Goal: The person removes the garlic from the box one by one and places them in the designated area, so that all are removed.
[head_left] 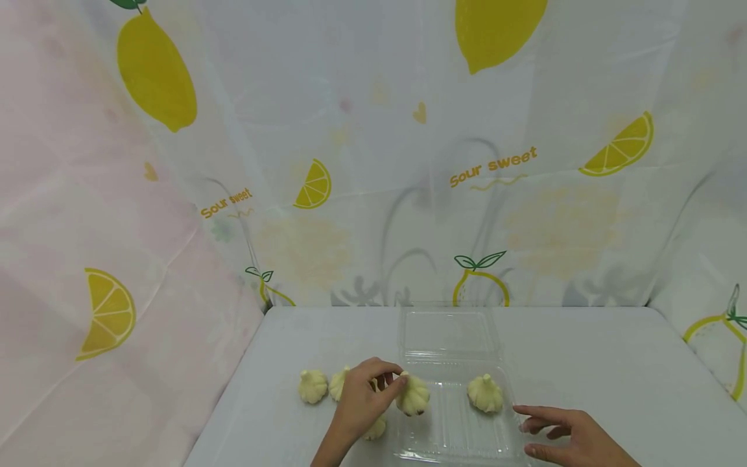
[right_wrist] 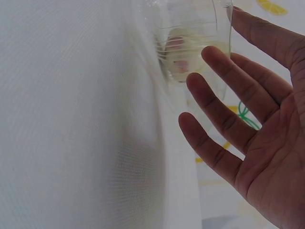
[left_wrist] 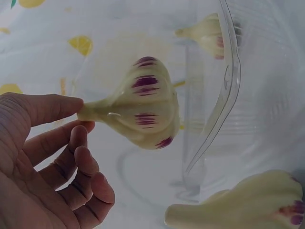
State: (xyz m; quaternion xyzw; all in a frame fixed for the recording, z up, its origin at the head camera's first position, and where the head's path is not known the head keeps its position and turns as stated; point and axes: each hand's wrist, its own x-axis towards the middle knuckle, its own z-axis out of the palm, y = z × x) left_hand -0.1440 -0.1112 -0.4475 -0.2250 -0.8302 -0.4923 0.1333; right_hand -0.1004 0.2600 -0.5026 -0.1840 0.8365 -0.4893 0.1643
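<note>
My left hand (head_left: 363, 397) pinches a pale garlic bulb (head_left: 413, 397) by its stem, between thumb and fingertips. In the left wrist view that bulb (left_wrist: 145, 105) shows purple streaks. It hangs over the left part of a clear plastic clamshell box (head_left: 449, 425), whose lid (head_left: 448, 334) lies folded back. Inside the box, toward the right, sits another garlic bulb (head_left: 485, 394). Beside the box's right wall is my right hand (head_left: 574, 436), its fingers spread and relaxed. The index fingertip appears to touch the rim; the right wrist view shows the palm with nothing in it.
Several more garlic bulbs lie on the white table left of the box, among them one at the far left (head_left: 312, 386) and one nearer (head_left: 376, 429), partly hidden by my left hand. A lemon-print cloth (head_left: 373, 162) hangs behind the table and at its sides.
</note>
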